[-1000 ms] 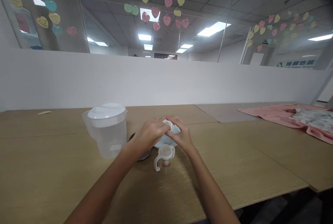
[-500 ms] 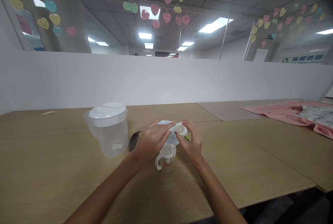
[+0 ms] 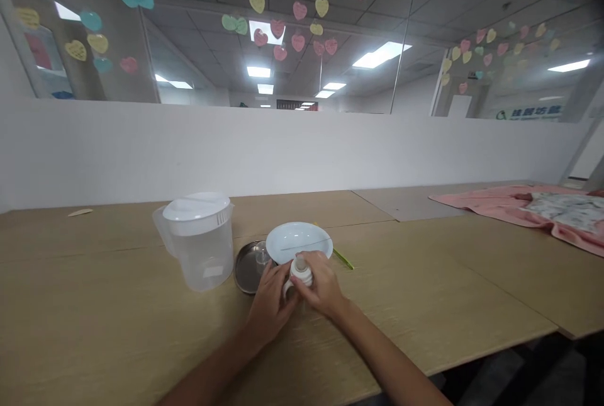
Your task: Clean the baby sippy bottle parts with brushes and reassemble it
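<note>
A two-handled baby bottle stands on the table between my hands, mostly covered by them; one white handle (image 3: pixel 285 289) shows. On its top sits the white nipple collar (image 3: pixel 301 272) with a clear teat pointing up. My right hand (image 3: pixel 324 285) is closed around the collar, thumb in front and fingers behind. On the other side, my left hand (image 3: pixel 270 306) is wrapped about the bottle's body and handle. Just beyond them is a white bowl (image 3: pixel 283 235). A round metal dish (image 3: pixel 243 274), with a small clear item in it, lies left of the bowl.
A lidded clear plastic pitcher (image 3: pixel 204 258) stands at the left. A thin green stick (image 3: pixel 344 259) lies right of the bowl. Farther right, a pink cloth (image 3: pixel 472 197) with a patterned fabric is spread out. A white wall (image 3: pixel 302 148) rises behind the table.
Both hands have come down and nearer from above the bowl. The nipple collar has moved from between my fingers onto the bottle's top. My left hand has shifted to the bottle.
</note>
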Available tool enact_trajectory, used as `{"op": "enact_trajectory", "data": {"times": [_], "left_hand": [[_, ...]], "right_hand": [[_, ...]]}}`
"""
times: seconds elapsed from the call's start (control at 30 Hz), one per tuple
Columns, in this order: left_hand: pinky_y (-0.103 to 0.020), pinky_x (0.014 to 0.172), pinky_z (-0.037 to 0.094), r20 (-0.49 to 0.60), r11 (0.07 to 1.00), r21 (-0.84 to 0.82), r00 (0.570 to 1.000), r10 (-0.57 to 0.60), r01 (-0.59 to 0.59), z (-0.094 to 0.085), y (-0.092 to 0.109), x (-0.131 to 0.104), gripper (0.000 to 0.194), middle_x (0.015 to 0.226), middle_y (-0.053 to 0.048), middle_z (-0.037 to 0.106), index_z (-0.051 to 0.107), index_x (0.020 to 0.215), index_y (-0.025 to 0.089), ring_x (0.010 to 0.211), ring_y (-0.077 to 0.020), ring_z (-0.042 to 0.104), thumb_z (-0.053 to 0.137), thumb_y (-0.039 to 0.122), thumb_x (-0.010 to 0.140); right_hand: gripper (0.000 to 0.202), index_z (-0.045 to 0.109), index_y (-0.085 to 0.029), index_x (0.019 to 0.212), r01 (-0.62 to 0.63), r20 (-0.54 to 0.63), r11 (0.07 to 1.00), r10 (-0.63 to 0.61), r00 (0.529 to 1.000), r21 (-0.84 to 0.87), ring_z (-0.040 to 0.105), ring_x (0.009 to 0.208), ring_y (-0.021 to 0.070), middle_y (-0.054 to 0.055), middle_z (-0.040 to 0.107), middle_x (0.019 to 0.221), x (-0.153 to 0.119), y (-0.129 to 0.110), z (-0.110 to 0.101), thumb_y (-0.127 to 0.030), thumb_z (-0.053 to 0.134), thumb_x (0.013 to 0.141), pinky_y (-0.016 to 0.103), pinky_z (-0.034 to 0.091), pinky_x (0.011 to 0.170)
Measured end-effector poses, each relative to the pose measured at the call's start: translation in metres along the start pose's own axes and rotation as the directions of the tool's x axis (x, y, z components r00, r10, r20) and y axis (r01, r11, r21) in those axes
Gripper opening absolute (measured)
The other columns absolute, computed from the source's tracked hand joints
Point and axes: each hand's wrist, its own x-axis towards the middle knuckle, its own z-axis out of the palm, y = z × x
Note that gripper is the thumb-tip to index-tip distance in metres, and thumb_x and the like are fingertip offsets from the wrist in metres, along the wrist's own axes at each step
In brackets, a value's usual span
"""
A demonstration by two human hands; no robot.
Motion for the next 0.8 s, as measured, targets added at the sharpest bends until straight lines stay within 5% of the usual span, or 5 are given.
{"op": "enact_trajectory", "data": {"times": [0.33,0.8], "left_hand": [[-0.05,0.108,0.028,0.002,0.998,0.056,1.0,0.013,-0.013,0.001,-0.003,-0.003,0.055,0.123,-0.01,0.059,0.031,0.137,0.019,0.11,-0.0236,0.055,0.049,0.035,0.088],[-0.047,0.101,0.037,-0.013,0.998,0.06,1.0,-0.002,0.002,-0.002,0.0,-0.002,0.055,0.124,-0.012,0.057,0.033,0.136,0.019,0.116,-0.0256,0.051,0.051,0.036,0.087]], "right_hand": [[0.035,0.048,-0.017,0.11,-0.188,0.025,0.975,0.186,0.982,0.122,0.053,0.091,0.0237,0.01,0.059,0.098,-0.014,0.015,0.009,-0.041,0.046,0.085,0.039,0.042,0.081],[0.032,0.056,-0.017,0.104,-0.156,-0.018,0.938,0.17,0.985,0.311,0.051,0.095,0.0235,0.009,0.05,0.1,-0.008,0.013,0.003,-0.04,0.042,0.086,0.04,0.042,0.083]]}}
